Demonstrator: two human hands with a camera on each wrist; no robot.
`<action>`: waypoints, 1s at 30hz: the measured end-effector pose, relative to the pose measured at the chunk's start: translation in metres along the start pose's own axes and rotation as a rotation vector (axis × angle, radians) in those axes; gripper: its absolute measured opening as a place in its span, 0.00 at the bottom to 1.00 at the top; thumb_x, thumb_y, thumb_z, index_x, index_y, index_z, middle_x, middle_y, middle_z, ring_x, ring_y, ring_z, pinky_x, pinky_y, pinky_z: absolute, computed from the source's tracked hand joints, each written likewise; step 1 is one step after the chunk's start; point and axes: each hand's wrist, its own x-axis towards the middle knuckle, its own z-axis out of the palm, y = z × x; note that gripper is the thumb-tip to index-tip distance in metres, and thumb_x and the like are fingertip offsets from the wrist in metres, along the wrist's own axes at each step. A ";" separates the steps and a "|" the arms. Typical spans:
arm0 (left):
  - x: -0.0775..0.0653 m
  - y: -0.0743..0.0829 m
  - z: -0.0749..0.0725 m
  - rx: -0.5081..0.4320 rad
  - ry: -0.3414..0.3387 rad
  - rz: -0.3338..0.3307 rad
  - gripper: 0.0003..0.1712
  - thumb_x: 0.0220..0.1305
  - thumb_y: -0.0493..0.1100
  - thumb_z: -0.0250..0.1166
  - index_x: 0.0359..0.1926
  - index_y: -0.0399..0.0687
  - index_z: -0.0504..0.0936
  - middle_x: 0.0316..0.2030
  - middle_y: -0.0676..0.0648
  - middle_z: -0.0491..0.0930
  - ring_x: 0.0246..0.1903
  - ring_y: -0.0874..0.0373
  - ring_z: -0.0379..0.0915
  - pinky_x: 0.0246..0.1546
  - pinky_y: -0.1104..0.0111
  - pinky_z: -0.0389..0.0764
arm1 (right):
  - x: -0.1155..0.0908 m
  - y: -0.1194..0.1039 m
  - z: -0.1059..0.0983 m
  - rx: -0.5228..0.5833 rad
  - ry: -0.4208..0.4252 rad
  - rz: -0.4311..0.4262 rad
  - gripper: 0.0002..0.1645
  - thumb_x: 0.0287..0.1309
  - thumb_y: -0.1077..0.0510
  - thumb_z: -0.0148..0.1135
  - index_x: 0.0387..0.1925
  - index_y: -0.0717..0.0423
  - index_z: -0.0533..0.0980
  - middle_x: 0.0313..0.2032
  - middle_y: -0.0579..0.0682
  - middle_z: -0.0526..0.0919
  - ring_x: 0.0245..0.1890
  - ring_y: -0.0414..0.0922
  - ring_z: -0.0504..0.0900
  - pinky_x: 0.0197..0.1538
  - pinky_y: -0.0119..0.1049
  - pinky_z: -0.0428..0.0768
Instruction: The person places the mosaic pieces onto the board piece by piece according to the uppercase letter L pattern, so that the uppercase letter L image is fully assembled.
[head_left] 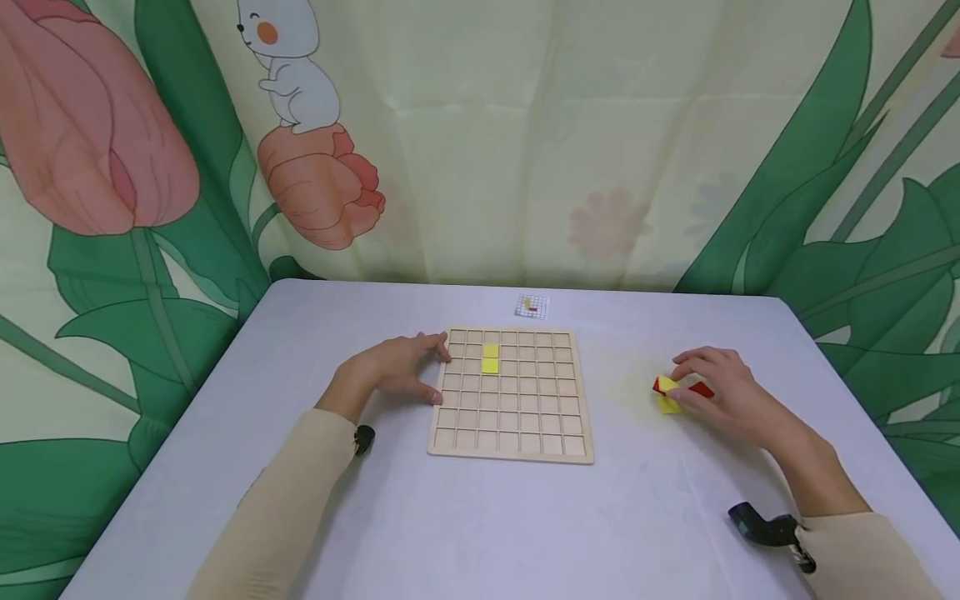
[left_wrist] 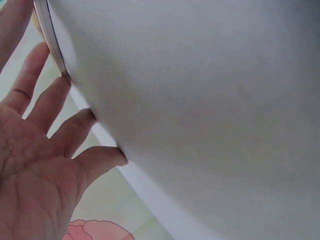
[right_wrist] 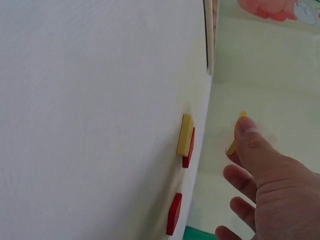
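A wooden grid board (head_left: 510, 417) lies in the middle of the table, with two yellow tiles (head_left: 491, 358) in adjoining cells near its far left. My left hand (head_left: 433, 367) lies flat beside the board, fingers straight and spread (left_wrist: 60, 125), fingertips at the board's left edge (left_wrist: 47, 30). To the right of the board my right hand (head_left: 678, 382) hovers over a small cluster of tiles. Its thumb (right_wrist: 250, 145) and fingers pinch a yellow tile (right_wrist: 236, 137) just off the table. On the table next to it, another yellow tile (right_wrist: 185, 134) overlaps a red tile (right_wrist: 189, 152), and a second red tile (right_wrist: 174, 214) lies apart.
A small printed pattern card (head_left: 532, 307) lies beyond the board near the table's far edge. The pale tabletop (head_left: 480, 517) ends at a flower-print curtain (head_left: 525, 150) on the far side and both flanks.
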 end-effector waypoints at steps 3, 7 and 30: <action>0.000 0.001 -0.001 -0.005 -0.002 -0.002 0.40 0.49 0.61 0.81 0.63 0.67 0.75 0.81 0.55 0.52 0.80 0.46 0.46 0.77 0.47 0.56 | 0.004 -0.008 0.004 0.018 0.030 -0.015 0.11 0.57 0.59 0.76 0.41 0.52 0.82 0.55 0.62 0.79 0.58 0.64 0.67 0.53 0.59 0.64; 0.001 0.003 -0.002 -0.003 0.002 0.007 0.39 0.49 0.61 0.82 0.62 0.67 0.75 0.81 0.55 0.52 0.80 0.46 0.46 0.77 0.47 0.56 | 0.013 -0.016 0.007 0.025 0.059 -0.053 0.12 0.57 0.60 0.76 0.41 0.52 0.81 0.55 0.61 0.80 0.58 0.62 0.68 0.51 0.54 0.65; 0.001 0.003 -0.001 0.001 0.002 -0.003 0.39 0.49 0.59 0.82 0.61 0.68 0.76 0.80 0.53 0.55 0.79 0.43 0.49 0.76 0.46 0.58 | 0.068 -0.058 0.029 0.153 0.049 -0.137 0.12 0.65 0.58 0.70 0.45 0.53 0.76 0.67 0.60 0.66 0.70 0.61 0.63 0.68 0.64 0.66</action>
